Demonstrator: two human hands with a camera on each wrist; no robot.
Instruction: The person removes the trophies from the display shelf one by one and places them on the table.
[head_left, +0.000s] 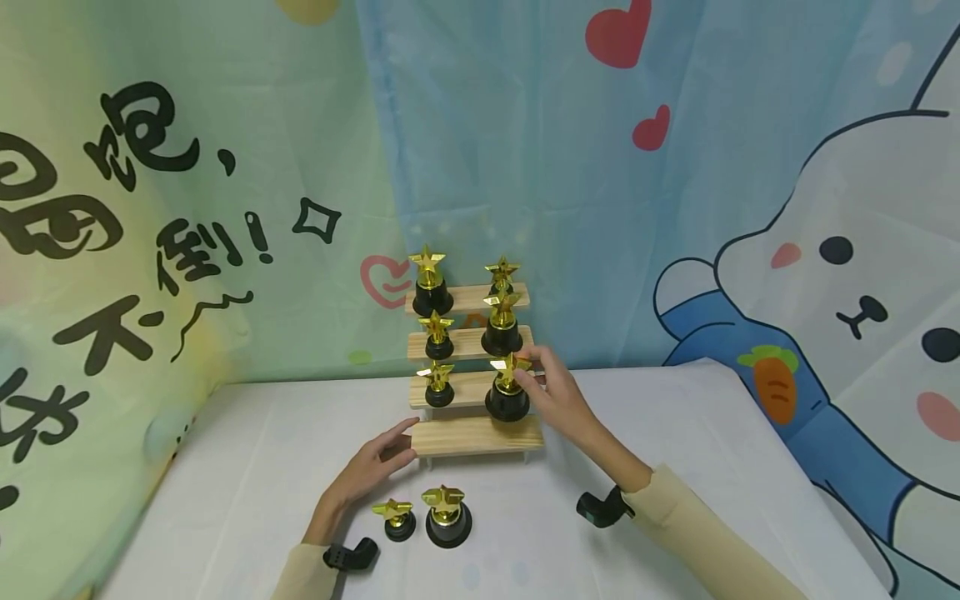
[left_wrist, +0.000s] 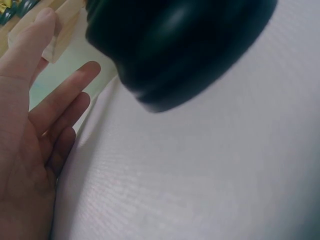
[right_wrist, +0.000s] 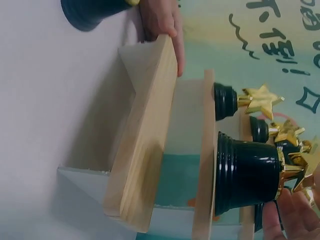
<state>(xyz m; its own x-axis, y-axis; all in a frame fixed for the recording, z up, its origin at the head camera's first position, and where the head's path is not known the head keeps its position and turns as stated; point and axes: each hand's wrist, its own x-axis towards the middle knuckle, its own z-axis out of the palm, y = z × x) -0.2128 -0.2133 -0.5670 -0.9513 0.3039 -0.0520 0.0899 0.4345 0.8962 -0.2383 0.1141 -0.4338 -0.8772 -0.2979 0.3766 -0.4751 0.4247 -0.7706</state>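
White table before a cartoon backdrop; black handwritten Chinese characters on its left, including 不 and 倒!. Left hand, fingers straight, touches the left end of the wooden stepped shelf's bottom step. Two star trophies stand in front. Right hand pinches the star of a large trophy on the second step.

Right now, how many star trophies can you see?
8: two on the top step, two on the second, two on the third, two on the table. More may be hidden.

white table bears wooden tiered stand and two trophies.
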